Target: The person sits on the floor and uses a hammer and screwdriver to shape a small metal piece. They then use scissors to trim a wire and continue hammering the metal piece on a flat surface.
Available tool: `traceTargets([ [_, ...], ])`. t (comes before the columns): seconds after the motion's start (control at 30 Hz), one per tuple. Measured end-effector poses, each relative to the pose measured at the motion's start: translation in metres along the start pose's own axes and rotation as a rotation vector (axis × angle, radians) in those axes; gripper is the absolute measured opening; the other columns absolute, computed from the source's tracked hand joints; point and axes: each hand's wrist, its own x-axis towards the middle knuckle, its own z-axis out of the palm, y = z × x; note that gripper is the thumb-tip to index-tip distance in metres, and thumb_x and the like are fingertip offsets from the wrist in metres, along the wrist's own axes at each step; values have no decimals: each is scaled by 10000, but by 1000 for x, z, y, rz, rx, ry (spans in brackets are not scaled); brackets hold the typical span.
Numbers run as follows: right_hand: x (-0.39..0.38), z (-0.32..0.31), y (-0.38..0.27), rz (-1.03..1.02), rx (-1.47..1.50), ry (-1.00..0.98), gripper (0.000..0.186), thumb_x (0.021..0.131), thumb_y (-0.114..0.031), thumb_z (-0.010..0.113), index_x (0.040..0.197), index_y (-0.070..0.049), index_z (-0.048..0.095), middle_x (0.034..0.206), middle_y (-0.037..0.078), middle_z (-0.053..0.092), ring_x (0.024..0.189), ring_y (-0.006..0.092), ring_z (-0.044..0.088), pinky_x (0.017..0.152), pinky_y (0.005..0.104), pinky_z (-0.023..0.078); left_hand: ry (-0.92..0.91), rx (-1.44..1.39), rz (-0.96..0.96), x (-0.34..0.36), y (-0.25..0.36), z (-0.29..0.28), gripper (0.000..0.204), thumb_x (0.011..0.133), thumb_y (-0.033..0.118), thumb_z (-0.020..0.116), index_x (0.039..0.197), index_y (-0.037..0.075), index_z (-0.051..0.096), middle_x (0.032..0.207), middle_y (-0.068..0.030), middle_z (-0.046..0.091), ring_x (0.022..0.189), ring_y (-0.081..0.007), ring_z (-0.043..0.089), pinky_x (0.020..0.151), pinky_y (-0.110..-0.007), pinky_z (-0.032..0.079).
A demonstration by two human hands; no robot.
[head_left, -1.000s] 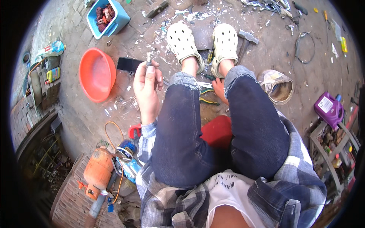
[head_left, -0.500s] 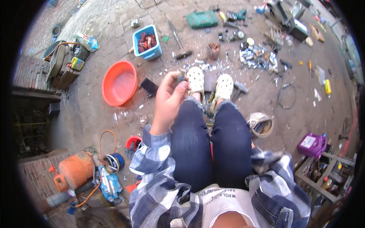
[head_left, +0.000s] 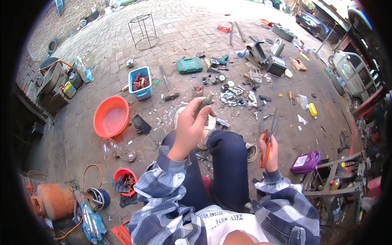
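Raised in front of my knees, my left hand [head_left: 188,128] is closed, pinching a small dark cylindrical metal part [head_left: 207,99] with a lighter brass-like tip between thumb and fingers. To the right, my right hand [head_left: 273,154] grips scissors with orange handles [head_left: 265,153]. Their long dark blades point away from me and look slightly parted. The scissors and the metal part are well apart. Beyond the hands, a heap of silvery metal scraps [head_left: 239,97] lies on the ground. A hammer head [head_left: 223,122] shows beside my shoe.
An orange basin [head_left: 98,118], a blue bin of reddish pieces [head_left: 132,87] and a black phone [head_left: 141,124] lie left. A small red bucket [head_left: 116,176] stands near my left sleeve. At right are a purple jug [head_left: 305,162] and metal rack [head_left: 339,192]. Ahead sits a green case [head_left: 189,65].
My right hand, blurred low by my right thigh before, has come up and forward with the scissors. My left hand still holds the metal part. The view has tipped up, and my legs have shifted.
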Motion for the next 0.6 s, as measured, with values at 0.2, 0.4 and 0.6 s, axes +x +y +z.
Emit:
traceTargets([
  [0.2,37,51,-58,-318,-372,-270,497,831,-314,689,1129,8,455,906,80,466,795,181,462,726,299,408,-10,-73,30,-11,10,9,205,1019,187,461,1139,33,521,723,62,424,566,-7,323,485,-166,253],
  [0.4,54,94,-78,-372,-724,-536,617,709,-219,786,1167,30,458,1013,164,497,933,323,515,828,378,434,3,206,20,-16,13,-13,197,998,177,493,1094,5,514,776,-42,514,703,-107,458,626,-271,387],
  [0.6,77,97,-57,-439,-777,-548,704,682,-322,811,1179,29,456,1007,161,469,938,337,485,833,388,423,-82,174,-104,-5,-12,-24,244,996,189,489,1143,-6,502,792,-56,527,725,-129,482,661,-279,399],
])
